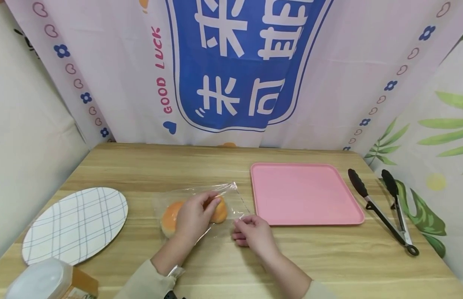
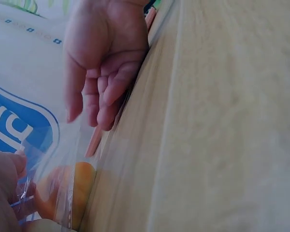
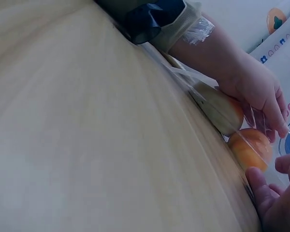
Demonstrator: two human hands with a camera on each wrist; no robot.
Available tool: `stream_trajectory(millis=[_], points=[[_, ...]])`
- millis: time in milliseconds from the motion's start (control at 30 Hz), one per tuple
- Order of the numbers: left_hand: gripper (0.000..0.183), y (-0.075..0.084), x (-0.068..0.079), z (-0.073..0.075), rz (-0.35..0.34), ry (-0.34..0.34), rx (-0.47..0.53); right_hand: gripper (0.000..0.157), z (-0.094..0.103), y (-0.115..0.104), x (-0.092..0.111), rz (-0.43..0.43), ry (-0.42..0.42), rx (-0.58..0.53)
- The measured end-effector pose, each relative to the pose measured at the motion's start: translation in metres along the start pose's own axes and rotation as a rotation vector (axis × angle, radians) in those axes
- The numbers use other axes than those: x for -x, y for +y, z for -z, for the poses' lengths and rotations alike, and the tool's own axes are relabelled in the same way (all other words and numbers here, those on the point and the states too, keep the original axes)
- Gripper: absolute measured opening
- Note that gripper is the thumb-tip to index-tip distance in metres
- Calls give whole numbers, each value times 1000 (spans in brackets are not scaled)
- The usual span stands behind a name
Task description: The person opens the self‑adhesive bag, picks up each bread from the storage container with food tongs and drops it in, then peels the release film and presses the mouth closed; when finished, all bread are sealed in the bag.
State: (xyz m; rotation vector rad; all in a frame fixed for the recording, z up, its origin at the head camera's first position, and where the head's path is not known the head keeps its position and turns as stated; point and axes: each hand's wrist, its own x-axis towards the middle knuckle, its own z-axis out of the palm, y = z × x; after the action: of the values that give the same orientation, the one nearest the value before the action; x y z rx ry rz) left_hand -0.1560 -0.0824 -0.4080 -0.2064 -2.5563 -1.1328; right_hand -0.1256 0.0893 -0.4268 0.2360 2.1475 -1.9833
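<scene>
A clear plastic bag (image 1: 231, 207) lies mid-table with two bread rolls in it. A larger round bun (image 1: 169, 220) with a browned top sits at its left, partly behind my left hand (image 1: 194, 216). The smaller golden bread roll (image 1: 219, 211) is further right, beside my left fingertips. My left hand pinches the bag's upper film between thumb and fingers. At the bag's right edge, my right hand (image 1: 255, 234) has its fingertips against the film. A gap shows between right thumb and fingers in the right wrist view, the smaller bread roll (image 3: 251, 147) just beyond.
A pink tray (image 1: 306, 195) lies right of the bag, with black-tipped metal tongs (image 1: 385, 216) spread beyond it. On the left are an oval checked plate (image 1: 78, 224) and, at the near edge, a white-lidded jar (image 1: 48, 278). A printed curtain (image 1: 231, 74) hangs behind the table.
</scene>
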Motion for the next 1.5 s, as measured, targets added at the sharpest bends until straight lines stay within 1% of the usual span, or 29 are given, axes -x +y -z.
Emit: stream_trajectory(millis=[67, 133, 233, 300, 333, 400, 467, 533, 600, 667, 733, 767, 833, 1000, 1067, 1200, 1267, 1300, 1367, 1433, 1500], points=[[23, 1, 0, 0, 9, -6, 0, 29, -1, -1, -2, -8, 8, -7], [27, 2, 0, 2, 30, -28, 1, 25, -1, -2, -3, -13, 10, -14], [35, 4, -5, 8, 77, -86, 35, 23, 0, -4, -3, -21, 6, -24], [40, 6, -11, 15, 105, -137, 62, 22, 0, -4, -4, -24, 4, -31], [41, 6, -16, 18, 115, -162, 65, 22, 0, -5, -4, -25, 4, -36], [41, 6, -27, 25, 103, -196, 45, 22, 0, -4, -5, -27, 3, -45], [39, 5, -40, 29, 90, -243, -1, 21, 0, -4, -5, -29, 3, -48], [37, 4, -54, 30, 79, -289, -59, 20, 0, -3, -5, -31, 3, -51], [35, 3, -67, 27, 82, -345, -92, 20, 0, -2, -5, -34, 3, -53], [33, 0, -78, 21, 79, -395, -133, 19, -1, -1, -4, -38, 4, -54], [32, -4, -86, 14, 89, -438, -152, 19, -2, 0, -4, -41, 2, -57], [31, -7, -89, 10, 94, -450, -157, 18, -2, 0, -4, -43, 0, -58], [29, -12, -93, 4, 117, -466, -155, 18, -4, 0, -3, -44, -5, -61], [27, -24, -97, -5, 234, -504, -30, 16, -7, 1, -1, -37, -16, -77], [27, -27, -98, -6, 263, -517, 18, 15, -7, 1, -1, -34, -13, -84], [22, -30, -99, -6, 267, -523, 39, 13, -8, 1, -2, -28, 6, -107], [19, -31, -100, -7, 247, -519, 34, 12, -9, 1, -2, -21, 20, -128], [18, -31, -100, -6, 234, -518, 47, 12, -9, 1, -3, -14, 31, -134], [17, -32, -101, -6, 214, -509, 78, 12, -7, 0, -5, 8, 61, -145], [18, -32, -102, -3, 201, -485, 122, 12, -4, -2, -6, 39, 98, -146], [18, -30, -102, 0, 216, -461, 192, 13, 1, -5, -8, 69, 139, -144]])
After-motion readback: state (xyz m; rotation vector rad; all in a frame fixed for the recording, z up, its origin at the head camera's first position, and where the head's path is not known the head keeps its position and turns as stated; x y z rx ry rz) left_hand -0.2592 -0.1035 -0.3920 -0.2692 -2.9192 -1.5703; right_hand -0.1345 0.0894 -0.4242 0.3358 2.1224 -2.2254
